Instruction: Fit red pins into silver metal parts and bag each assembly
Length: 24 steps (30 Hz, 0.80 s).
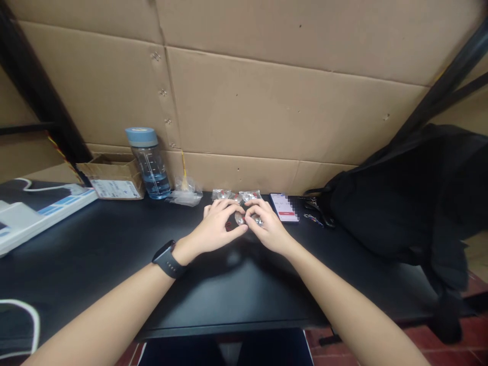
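Both my hands meet near the back of a black desk [114,254]. My left hand [217,226], with a black watch on its wrist, curls its fingers round a small clear plastic packet [241,218] with something red inside. My right hand [267,223] pinches the same packet from the right side. Just behind my fingers lie more small clear packets [236,195] with red and silvery contents.
A phone [284,207] with a lit screen lies right of my hands, keys beside it. A black bag [412,198] fills the desk's right end. At the back left stand a water bottle [149,162], a cardboard box [112,175] and a crumpled clear bag [185,193]. Cardboard lines the wall.
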Available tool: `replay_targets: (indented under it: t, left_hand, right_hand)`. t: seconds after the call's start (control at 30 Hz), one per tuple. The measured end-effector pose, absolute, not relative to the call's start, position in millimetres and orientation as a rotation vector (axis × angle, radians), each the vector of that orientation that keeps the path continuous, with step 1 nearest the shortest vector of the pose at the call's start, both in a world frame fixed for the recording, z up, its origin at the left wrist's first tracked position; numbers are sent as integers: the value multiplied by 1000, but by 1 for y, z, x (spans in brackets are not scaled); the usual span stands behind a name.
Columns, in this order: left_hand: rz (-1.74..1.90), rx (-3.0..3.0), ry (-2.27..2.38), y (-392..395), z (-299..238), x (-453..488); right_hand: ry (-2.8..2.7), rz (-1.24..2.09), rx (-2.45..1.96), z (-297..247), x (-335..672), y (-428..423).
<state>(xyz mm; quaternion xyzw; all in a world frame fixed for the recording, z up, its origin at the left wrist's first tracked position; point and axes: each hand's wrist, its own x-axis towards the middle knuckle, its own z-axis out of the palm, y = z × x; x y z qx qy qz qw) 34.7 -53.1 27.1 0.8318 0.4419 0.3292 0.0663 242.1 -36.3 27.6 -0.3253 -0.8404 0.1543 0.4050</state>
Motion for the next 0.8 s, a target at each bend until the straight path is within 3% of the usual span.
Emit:
replay_targets:
  t: [0.17,0.33,0.6,0.8]
  left_hand:
    - [854,2527,1317,-43,19,28]
    - [1009,2333,1356,-26,15,14]
    - [622,2577,1398,-16,1,-1]
    - [596,2617,1397,-20,-2,8]
  right_hand:
    - [-2177,339,-844,29,251,-29]
    - [-2347,279,-924,30,264,-23]
    - [-2572,416,-926,32,274,-20]
    - [-2592,451,-860,35,281,-13]
